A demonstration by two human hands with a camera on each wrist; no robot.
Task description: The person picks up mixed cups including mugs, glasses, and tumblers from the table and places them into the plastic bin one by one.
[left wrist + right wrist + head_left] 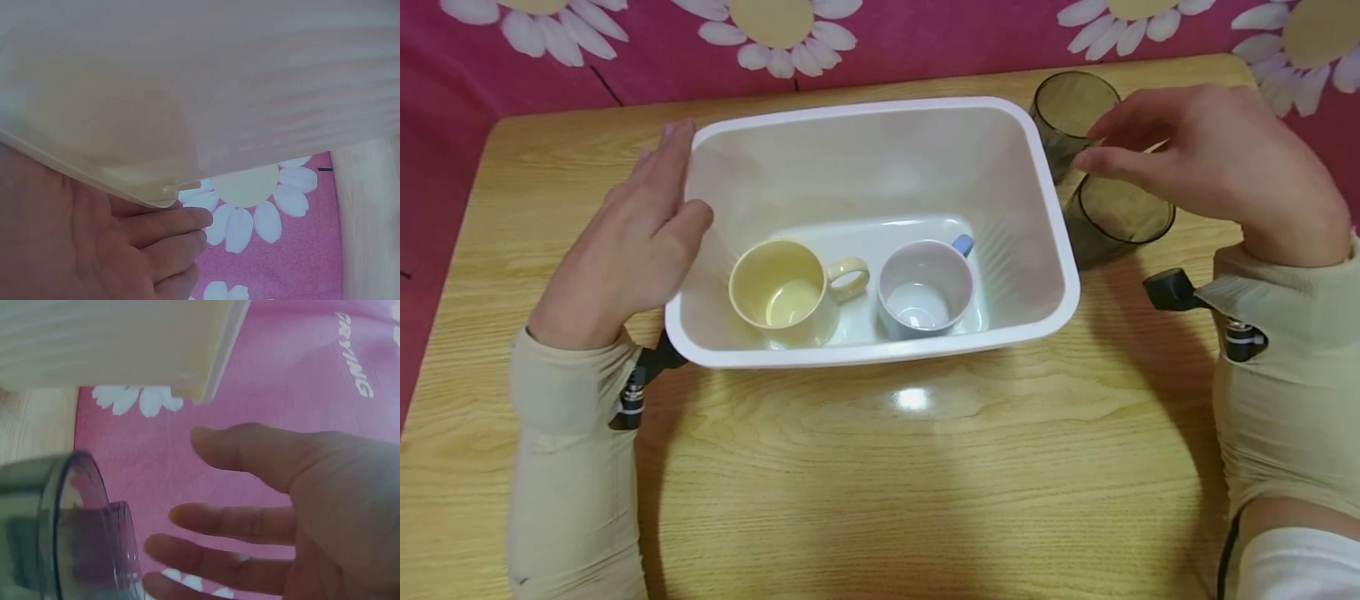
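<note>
A white plastic bin (880,358) stands on the table, with a pale yellow mug (784,292) and a white mug with a blue handle (925,287) upright inside. At the bin's left rim is my left hand (632,225), fingers extended along the outside and thumb overlapping the rim in the head view. The left wrist view shows those fingers (169,231) just beneath the rim's edge. To the right of the bin, my right hand (1217,158) hovers over two dark clear glasses, the nearer glass (1120,217) and the farther glass (1071,112). Its fingers are spread with nothing between them.
The wooden table (880,483) extends in front of the bin and to its left. Behind it hangs a pink cloth (925,42) with large white daisies. Both glasses stand close beside the bin's right wall.
</note>
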